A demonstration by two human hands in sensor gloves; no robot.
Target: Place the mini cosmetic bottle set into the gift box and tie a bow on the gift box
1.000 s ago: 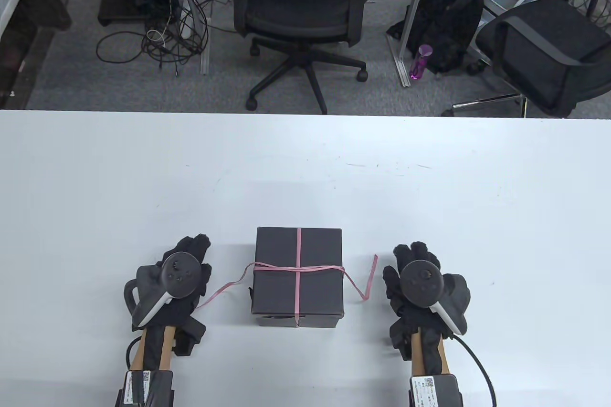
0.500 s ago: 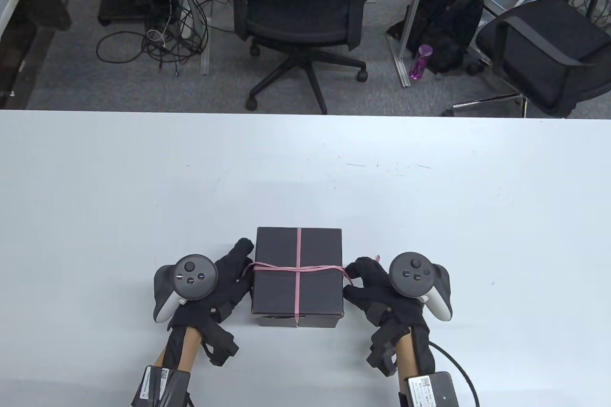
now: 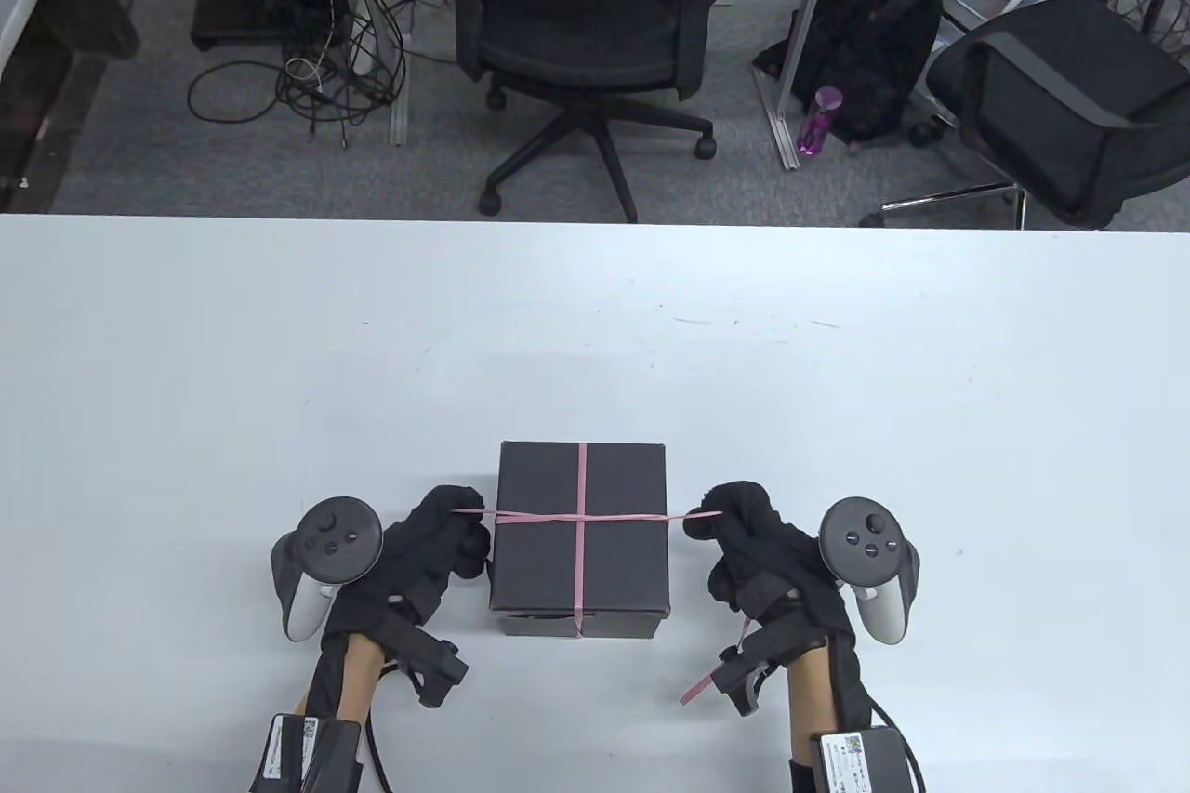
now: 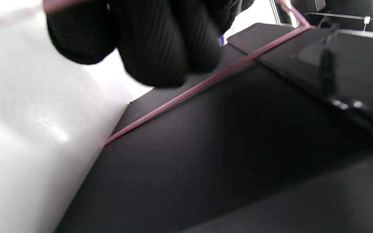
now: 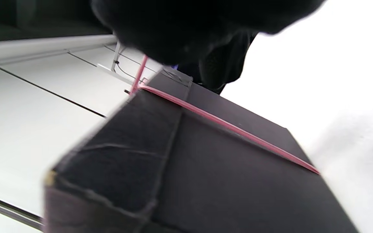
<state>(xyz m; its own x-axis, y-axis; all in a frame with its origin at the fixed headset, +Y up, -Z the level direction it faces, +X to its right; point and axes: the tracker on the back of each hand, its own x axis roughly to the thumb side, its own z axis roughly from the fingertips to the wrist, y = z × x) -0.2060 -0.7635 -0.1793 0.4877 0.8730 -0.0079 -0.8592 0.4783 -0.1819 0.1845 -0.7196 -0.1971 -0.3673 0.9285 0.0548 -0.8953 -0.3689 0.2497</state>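
Our left hand [image 3: 437,542] and right hand [image 3: 753,542] each pinch the pink ribbon [image 3: 581,517], stretched sideways across the upright black box [image 3: 581,542].

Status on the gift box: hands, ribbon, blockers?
Left hand and right hand each pinch a ribbon end, pulled taut across the closed gift box. No bow yet. Nothing in the way.

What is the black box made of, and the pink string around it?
The gift box looks like matte black cardboard: the right wrist view shows folded seams and slightly worn edges. The pink ribbon seems to be thin, flat, smooth plastic or paper ribbon, since it lies like a narrow strip; which one cannot be told. The left hand and right hand each pinch one end.
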